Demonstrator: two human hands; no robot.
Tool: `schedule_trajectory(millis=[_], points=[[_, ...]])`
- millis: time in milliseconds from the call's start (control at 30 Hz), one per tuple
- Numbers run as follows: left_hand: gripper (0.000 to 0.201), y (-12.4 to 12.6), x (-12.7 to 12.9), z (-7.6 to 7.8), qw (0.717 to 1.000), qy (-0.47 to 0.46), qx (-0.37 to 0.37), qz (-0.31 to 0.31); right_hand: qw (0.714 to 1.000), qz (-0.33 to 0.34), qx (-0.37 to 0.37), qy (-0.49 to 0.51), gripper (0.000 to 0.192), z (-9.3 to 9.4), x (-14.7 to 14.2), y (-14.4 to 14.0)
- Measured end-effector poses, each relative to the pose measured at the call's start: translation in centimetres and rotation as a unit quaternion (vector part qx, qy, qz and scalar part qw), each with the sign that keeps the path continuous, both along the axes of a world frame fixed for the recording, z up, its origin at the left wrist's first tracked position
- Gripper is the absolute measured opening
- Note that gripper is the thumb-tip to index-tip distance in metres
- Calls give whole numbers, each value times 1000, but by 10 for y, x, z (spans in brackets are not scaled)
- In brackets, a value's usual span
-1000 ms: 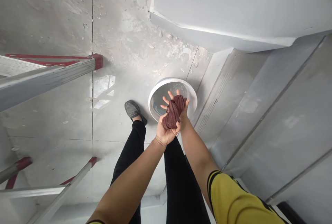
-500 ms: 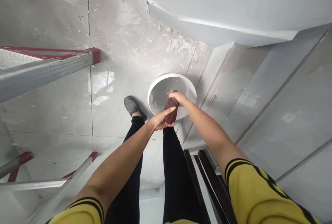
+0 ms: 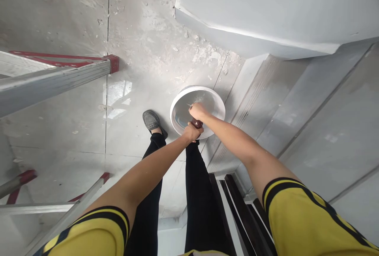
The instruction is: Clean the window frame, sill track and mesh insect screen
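Observation:
A wet, dark red-brown cloth (image 3: 196, 123) is bunched and twisted between my two hands. My left hand (image 3: 192, 131) is wrapped round its near end. My right hand (image 3: 197, 110) is closed in a fist on the far end, and part of the cloth is hidden inside both fists. Below them stands a round white bucket (image 3: 172, 108) with greyish water (image 3: 184, 110) in it. Small splashes show on the water just beyond my right hand.
A ladder leg (image 3: 59, 86) with a red foot (image 3: 114, 63) stands at left, with more ladder parts lower down. Debris (image 3: 195, 44) lies on the tiled floor. A grey-white panel (image 3: 251, 7) and a wall base are at right; dark slats (image 3: 237, 200) stand near my leg.
My left hand has moved up and right and closed round the cloth, where its fingers were looser. The right hand has turned over into a fist. The cloth is now more tightly twisted.

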State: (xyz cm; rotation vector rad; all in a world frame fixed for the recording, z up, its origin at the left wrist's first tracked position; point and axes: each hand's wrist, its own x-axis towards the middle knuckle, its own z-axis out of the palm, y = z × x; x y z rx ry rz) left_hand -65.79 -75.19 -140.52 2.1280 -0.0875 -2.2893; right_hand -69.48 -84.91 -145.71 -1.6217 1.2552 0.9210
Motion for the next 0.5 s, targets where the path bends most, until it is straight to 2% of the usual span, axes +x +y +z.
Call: schedule_trajectory(millis=[133,233,333,400,500], points=[[58,4,-11,-13,998,-51,5,-37,999,-25,-22,34,24,-5,3,6],[51,4,-15,-22,995,-78,-5,-53,997,-45,-34,47,24,-15,2,10],[46,3,-13,-23,994,-91,-22,-51,994,-82,-58,44,21,-22,1,10],[49,6,-9,-16,994,-91,-35,-38,991,-111,-77,21,16,-15,0,8],[54,20,1,11,997,-51,-58,19,980,-171,-88,-38,11,24,-6,5]])
